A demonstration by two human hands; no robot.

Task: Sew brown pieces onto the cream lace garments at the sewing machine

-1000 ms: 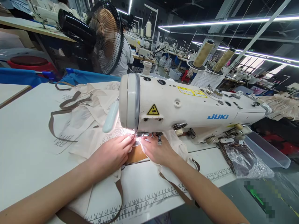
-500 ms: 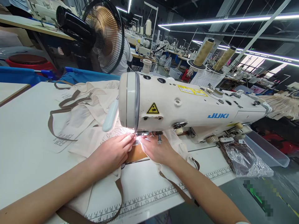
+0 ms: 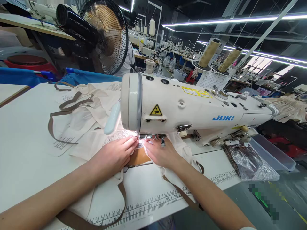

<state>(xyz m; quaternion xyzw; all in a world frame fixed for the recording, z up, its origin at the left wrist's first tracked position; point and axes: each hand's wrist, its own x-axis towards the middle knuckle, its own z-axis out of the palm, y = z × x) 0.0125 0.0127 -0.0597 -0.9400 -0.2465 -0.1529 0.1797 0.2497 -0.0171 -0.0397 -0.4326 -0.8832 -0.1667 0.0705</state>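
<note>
A white sewing machine point(image 3: 177, 105) stretches across the table, its lamp lighting the needle area. Under its head lies a cream lace garment point(image 3: 115, 135) with brown straps point(image 3: 122, 195). My left hand point(image 3: 120, 151) grips the garment's edge left of the presser foot, fingers together and fingertips near the needle. On the other side, my right hand point(image 3: 161, 151) pinches the same cloth, its fingers partly hidden behind the machine's attachment point(image 3: 153, 136). Between the hands shows an orange-brown plate point(image 3: 139, 157). The needle itself cannot be made out.
More cream garments with brown straps point(image 3: 69, 105) are heaped on the left. A measuring tape point(image 3: 144, 209) runs along the table's front edge. A plastic bag point(image 3: 254, 163) and a clear bin point(image 3: 275, 151) sit at right. Behind stand a black fan point(image 3: 107, 35) and thread cones point(image 3: 208, 53).
The whole view has shifted very slightly. Both hands keep the same hold beside the presser foot, and the garment shows no clear movement.
</note>
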